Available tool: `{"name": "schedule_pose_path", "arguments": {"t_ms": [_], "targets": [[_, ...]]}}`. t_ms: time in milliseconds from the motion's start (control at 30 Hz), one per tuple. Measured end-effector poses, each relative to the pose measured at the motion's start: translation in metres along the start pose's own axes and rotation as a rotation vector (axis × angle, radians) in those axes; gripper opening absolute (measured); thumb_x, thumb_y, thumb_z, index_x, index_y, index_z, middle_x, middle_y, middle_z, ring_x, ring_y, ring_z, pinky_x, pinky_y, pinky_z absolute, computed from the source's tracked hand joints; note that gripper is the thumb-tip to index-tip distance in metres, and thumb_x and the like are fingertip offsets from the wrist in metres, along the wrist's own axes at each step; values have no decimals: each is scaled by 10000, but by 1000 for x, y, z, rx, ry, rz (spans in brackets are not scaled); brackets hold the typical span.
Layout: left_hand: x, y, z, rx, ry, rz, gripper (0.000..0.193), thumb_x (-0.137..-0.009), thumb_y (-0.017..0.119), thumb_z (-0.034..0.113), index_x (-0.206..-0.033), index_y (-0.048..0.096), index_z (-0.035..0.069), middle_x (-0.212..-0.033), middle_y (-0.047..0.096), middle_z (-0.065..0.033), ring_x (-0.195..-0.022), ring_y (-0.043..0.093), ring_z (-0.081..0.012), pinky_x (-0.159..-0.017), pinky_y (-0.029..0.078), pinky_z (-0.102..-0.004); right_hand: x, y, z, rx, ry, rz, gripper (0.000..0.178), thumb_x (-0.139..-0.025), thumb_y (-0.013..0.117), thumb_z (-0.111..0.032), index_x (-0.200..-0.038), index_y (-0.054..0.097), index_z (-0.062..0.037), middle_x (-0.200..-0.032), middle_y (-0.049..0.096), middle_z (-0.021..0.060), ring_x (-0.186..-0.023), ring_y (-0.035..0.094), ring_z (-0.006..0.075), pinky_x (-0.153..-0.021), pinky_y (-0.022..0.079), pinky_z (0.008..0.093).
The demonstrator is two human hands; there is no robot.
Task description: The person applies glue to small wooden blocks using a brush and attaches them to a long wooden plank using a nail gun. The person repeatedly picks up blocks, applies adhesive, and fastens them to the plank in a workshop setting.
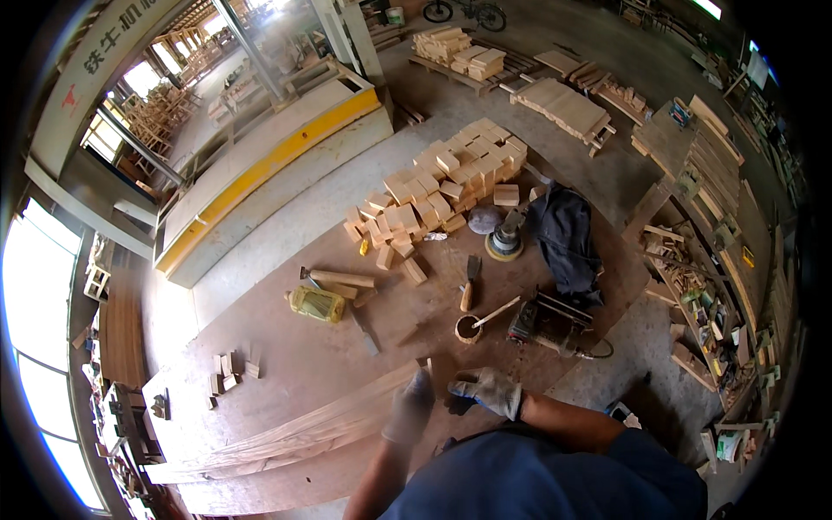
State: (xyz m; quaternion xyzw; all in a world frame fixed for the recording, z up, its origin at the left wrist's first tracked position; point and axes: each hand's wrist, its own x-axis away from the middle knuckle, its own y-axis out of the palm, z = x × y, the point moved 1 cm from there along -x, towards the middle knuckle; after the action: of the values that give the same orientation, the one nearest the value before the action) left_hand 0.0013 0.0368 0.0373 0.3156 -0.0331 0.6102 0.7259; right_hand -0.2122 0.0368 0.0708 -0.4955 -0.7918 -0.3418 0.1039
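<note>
Both my hands wear grey work gloves. My left hand is closed at the right end of a long, pale wooden board, which runs along the near side of a brown worktable. To its right, my right hand hovers close to the table's near edge with its fingers curled. Something dark blue shows under those fingers; whether it is the glove's palm or a held thing I cannot tell. Just beyond the hands stand a small round pot with a stick in it and a wooden-handled scraper.
A big heap of wooden blocks covers the table's far part. Near it are a sander, dark cloth, a machine with a cable, a hammer and a yellowish wrapped bundle. A yellow-edged press stands far left.
</note>
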Motion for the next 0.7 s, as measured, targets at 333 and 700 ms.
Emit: {"name": "schedule_pose_path", "arguments": {"t_ms": [333,700], "targets": [[-13,22,2,-772,527,-56,324,-1002,676,92,-1320,640,45,-1145,731,-154,-1023,714,-293,-883,573,-376,8,-18,9,-148,142,43,341,-1072,659,-262,-1221,703,41,-927,761,114,-812,751,218,-742,633,350],[-28,-9,-37,194,15,24,420,-865,774,-7,-1264,667,70,-1158,733,-149,-1060,712,-335,-903,573,-398,-22,-91,-48,694,-220,701,665,-785,922,-374,-1296,694,-14,-941,713,66,-856,673,150,-785,576,330]]}}
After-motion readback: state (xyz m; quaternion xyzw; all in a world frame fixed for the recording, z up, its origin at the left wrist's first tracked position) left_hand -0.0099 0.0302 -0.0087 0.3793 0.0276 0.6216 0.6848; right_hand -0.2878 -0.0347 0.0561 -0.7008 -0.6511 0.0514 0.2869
